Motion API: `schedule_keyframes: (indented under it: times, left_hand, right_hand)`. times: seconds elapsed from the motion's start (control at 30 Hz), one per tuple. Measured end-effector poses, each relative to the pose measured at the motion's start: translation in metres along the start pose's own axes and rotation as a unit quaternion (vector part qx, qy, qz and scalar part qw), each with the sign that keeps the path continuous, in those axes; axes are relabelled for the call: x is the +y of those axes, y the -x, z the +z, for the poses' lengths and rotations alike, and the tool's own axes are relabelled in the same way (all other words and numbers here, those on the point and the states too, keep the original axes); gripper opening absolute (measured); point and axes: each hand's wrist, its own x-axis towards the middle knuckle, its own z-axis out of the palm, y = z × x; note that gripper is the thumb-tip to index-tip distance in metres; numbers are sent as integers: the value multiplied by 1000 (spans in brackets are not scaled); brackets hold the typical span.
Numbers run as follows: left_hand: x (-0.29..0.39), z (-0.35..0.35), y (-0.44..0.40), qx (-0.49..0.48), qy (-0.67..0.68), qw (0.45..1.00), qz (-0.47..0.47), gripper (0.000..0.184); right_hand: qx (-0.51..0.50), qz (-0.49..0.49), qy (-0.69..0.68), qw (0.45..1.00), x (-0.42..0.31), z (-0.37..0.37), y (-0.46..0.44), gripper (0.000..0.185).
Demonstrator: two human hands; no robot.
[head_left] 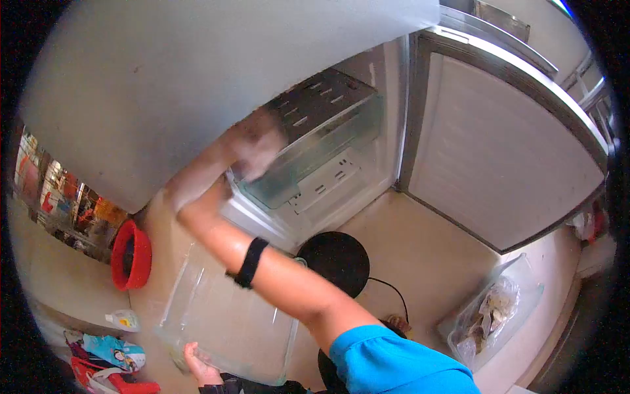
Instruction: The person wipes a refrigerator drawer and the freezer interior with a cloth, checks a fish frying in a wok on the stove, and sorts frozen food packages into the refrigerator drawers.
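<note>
At the bottom, my left hand [202,368] grips the near rim of a clear plastic freezer drawer [230,322], its thumb over the edge. The drawer is tilted close to the floor. My right arm, with a black band on it, crosses the view toward the open freezer compartment [331,180]. Motion smears my right hand [259,144] in front of the dark slotted shelf [321,98] and the greenish clear drawer front [328,154]. Its fingers cannot be made out, nor whether it touches the shelf.
The freezer door [505,144] stands wide at the right. Below it, another clear drawer [525,295] holds plastic bags. A round black object [335,262] with a cord sits on the floor. At the left are a red basin [131,256], a white bottle [123,320] and colourful bags [111,354].
</note>
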Motion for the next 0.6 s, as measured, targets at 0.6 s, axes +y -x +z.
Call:
schedule_keyframes:
  times: [0.6]
  left_hand:
    - [8,-2,6,-108,105,986,-72,23]
  right_hand:
    - [80,-1,892,-445,-271,237,-95,49]
